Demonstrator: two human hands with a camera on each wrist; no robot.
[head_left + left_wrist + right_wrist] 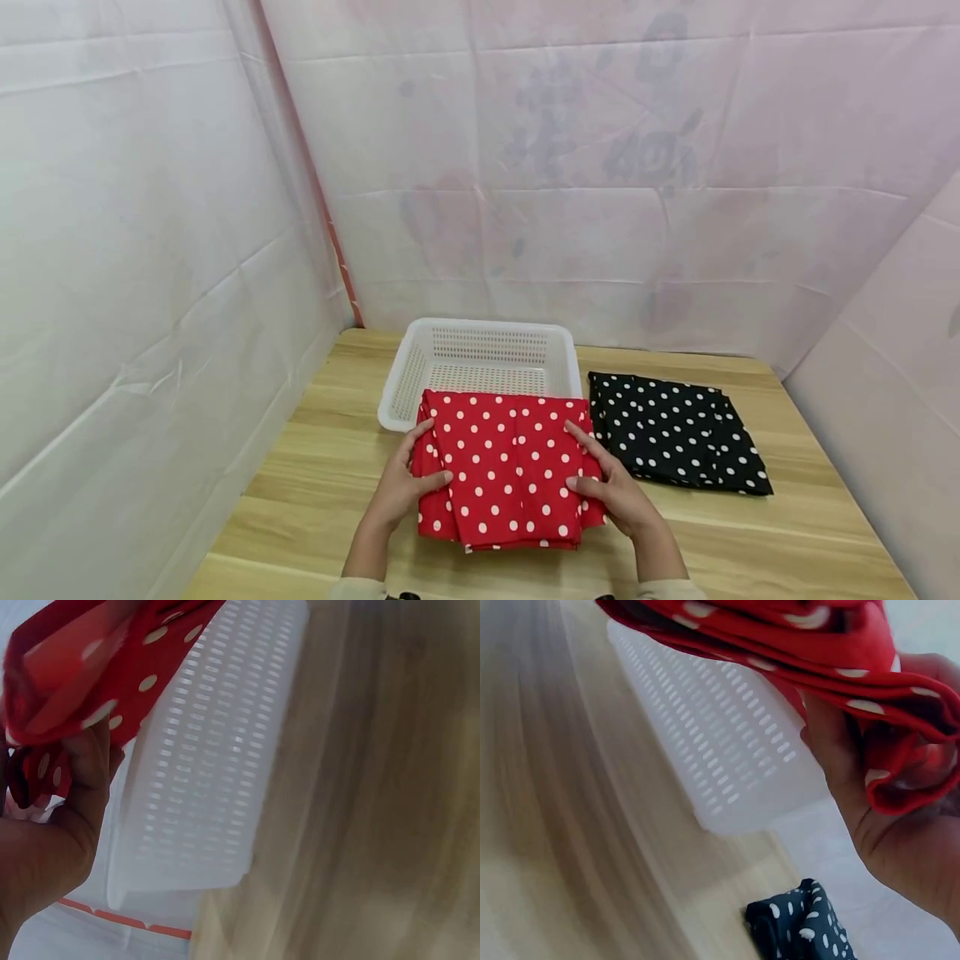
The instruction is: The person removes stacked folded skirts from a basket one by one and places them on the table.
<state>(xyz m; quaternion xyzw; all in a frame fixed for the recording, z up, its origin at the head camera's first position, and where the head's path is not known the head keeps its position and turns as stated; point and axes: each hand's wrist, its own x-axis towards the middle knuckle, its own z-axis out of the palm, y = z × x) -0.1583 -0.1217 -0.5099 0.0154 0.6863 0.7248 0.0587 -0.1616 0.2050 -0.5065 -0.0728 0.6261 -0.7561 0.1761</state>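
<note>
A folded red cloth with white polka dots (502, 475) is held up between both hands, above the wooden table and in front of a white basket (487, 379). My left hand (401, 483) grips its left edge, thumb on the near face and fingers round the side. On the opposite edge my right hand (618, 492) grips it the same way. Both wrist views show the layered folds of the red cloth (150, 667) above the tabletop, with the perforated wall of the basket (705, 727) beyond. The cloth covers the basket's near side in the head view.
A folded black cloth with white dots (675, 429) lies flat on the table (315, 475), right of the basket. Pale sheeting (600, 167) hangs behind the table and along both sides. A red strip (315, 183) runs down the left back corner.
</note>
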